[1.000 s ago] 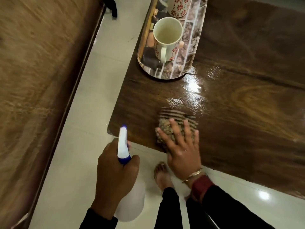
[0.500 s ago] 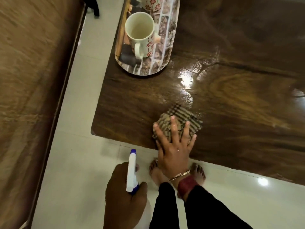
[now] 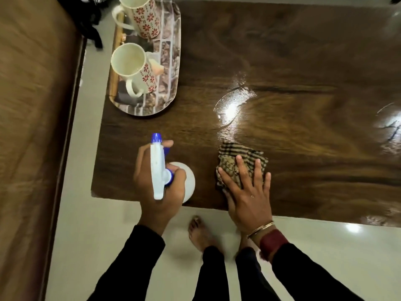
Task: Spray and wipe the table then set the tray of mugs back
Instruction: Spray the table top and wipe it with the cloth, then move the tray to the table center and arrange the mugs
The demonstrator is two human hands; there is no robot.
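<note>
My left hand (image 3: 159,187) grips a white spray bottle (image 3: 159,168) with a blue nozzle, held over the near left corner of the dark wooden table (image 3: 293,61). My right hand (image 3: 247,192) lies flat, fingers spread, pressing a brown striped cloth (image 3: 240,157) onto the table near its front edge. A patterned tray (image 3: 167,61) sits at the table's far left with two white mugs with red flowers, one near (image 3: 132,68) and one farther back (image 3: 141,16). Wet streaks (image 3: 234,105) shine on the wood beyond the cloth.
A brown bed or sofa surface (image 3: 32,127) runs along the left, with a narrow strip of pale tiled floor (image 3: 86,235) between it and the table. My bare feet (image 3: 199,231) stand at the table's front edge. Dark cloth (image 3: 86,16) lies at top left.
My left hand has brought the spray bottle up from beside the table to over its near corner. My right hand stays flat on the cloth. The view has shifted, showing more of the tray.
</note>
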